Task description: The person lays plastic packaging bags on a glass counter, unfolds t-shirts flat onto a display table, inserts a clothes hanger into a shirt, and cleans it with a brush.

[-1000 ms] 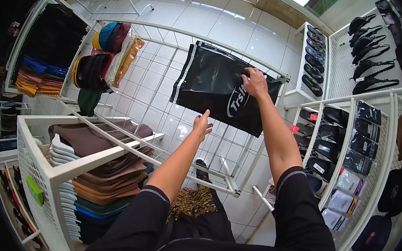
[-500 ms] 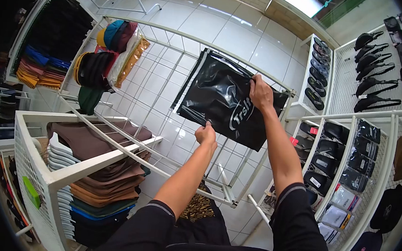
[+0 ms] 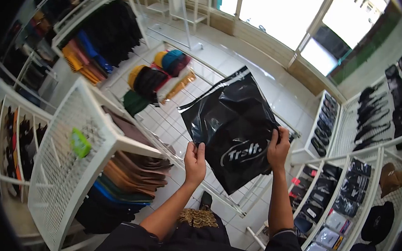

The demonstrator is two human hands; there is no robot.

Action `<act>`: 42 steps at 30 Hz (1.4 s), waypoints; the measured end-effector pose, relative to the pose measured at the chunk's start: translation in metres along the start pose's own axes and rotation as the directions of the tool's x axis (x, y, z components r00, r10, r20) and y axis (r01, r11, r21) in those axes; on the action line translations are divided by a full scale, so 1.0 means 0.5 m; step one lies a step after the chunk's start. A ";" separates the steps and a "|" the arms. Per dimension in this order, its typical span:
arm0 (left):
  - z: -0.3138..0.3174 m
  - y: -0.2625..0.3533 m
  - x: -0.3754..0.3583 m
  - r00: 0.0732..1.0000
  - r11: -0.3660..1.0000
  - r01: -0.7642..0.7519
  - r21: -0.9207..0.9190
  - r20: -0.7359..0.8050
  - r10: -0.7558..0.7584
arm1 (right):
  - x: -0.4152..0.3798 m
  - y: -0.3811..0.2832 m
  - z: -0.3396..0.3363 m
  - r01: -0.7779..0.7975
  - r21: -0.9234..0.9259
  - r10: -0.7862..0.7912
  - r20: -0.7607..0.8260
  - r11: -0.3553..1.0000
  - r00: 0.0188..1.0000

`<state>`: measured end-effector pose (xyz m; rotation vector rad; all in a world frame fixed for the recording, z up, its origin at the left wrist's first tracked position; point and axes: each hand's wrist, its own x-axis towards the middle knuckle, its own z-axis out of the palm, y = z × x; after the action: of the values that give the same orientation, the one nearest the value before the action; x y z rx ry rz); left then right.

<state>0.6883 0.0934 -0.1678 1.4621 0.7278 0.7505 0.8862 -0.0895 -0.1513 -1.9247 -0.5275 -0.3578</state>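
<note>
A shiny black plastic mailer bag with a white oval logo hangs between my hands, tilted, above a white wire rack. My left hand pinches its lower left edge between thumb and fingers. On the opposite side, my right hand grips the right edge beside the logo. The bag looks fairly flat; whether anything is inside cannot be seen.
Caps and plastic-wrapped goods lie on the rack's far left. A white shelf frame with stacked folded shirts stands close on my left. Display shelves with sandals and packets line the right. Glass doors are at the back.
The bag has been lifted off the rack toward me and turned, so its logo faces me more fully. My right hand has moved down its right edge. My view has tilted up.
</note>
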 end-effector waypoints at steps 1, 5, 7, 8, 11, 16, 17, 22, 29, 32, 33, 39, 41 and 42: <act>-0.028 0.037 -0.008 0.998 0.998 -0.062 -0.018 -0.031 0.061 | -0.005 -0.033 0.006 0.014 0.037 -0.014 -0.005 0.999 1.000; -0.166 0.185 -0.071 0.988 0.987 -0.154 -0.042 -0.034 0.153 | -0.022 -0.203 0.011 0.041 0.154 -0.044 0.015 0.987 0.999; -0.247 0.258 -0.113 0.979 0.974 -0.201 -0.101 -0.061 0.196 | -0.033 -0.288 0.019 -0.010 0.287 -0.011 0.072 0.958 0.997; -0.288 0.296 -0.139 0.975 0.961 -0.222 -0.164 -0.056 0.216 | -0.044 -0.334 0.031 0.011 0.306 -0.036 0.077 0.952 0.996; -0.433 0.360 -0.197 0.953 0.931 -0.296 -0.212 -0.138 0.271 | -0.089 -0.513 0.076 0.127 0.422 -0.191 0.111 0.897 0.975; -0.733 0.393 -0.277 0.876 0.922 -0.368 -0.121 -0.376 0.301 | -0.243 -0.782 0.215 0.122 0.465 -0.310 0.353 0.877 0.883; -0.796 0.386 -0.293 0.858 0.922 -0.370 -0.118 -0.423 0.290 | -0.284 -0.825 0.249 0.118 0.453 -0.326 0.414 0.884 0.850; -1.086 0.346 -0.372 0.749 0.944 -0.311 0.107 -0.584 0.313 | -0.479 -0.999 0.437 0.201 0.455 -0.458 0.573 0.868 0.679; -1.394 0.295 -0.355 0.662 0.971 -0.180 0.157 -0.711 0.237 | -0.612 -1.177 0.663 0.257 0.511 -0.558 0.615 0.820 0.557; -1.481 0.309 -0.309 0.672 0.991 -0.127 0.040 -0.731 0.115 | -0.615 -1.202 0.772 0.343 0.479 -0.585 0.585 0.808 0.562; -1.524 0.261 -0.281 0.679 0.983 -0.001 0.185 -0.721 0.137 | -0.617 -1.191 0.802 0.365 0.375 -0.520 0.677 0.852 0.520; -1.355 0.386 -0.502 0.915 0.840 0.269 0.472 -0.397 -0.070 | -0.642 -1.111 0.702 0.494 0.309 -0.518 0.773 0.812 0.367; -1.285 0.378 -0.564 0.946 0.781 0.193 0.594 -0.324 0.013 | -0.648 -1.102 0.615 0.442 0.317 -0.486 0.802 0.839 0.348; -1.261 0.367 -0.586 0.958 0.781 0.130 0.611 -0.279 0.059 | -0.656 -1.108 0.581 0.441 0.314 -0.482 0.804 0.841 0.347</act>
<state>0.0051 0.2207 0.0165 1.9522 1.3192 0.7303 0.3221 0.3025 0.0131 -1.7601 -1.7901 0.3545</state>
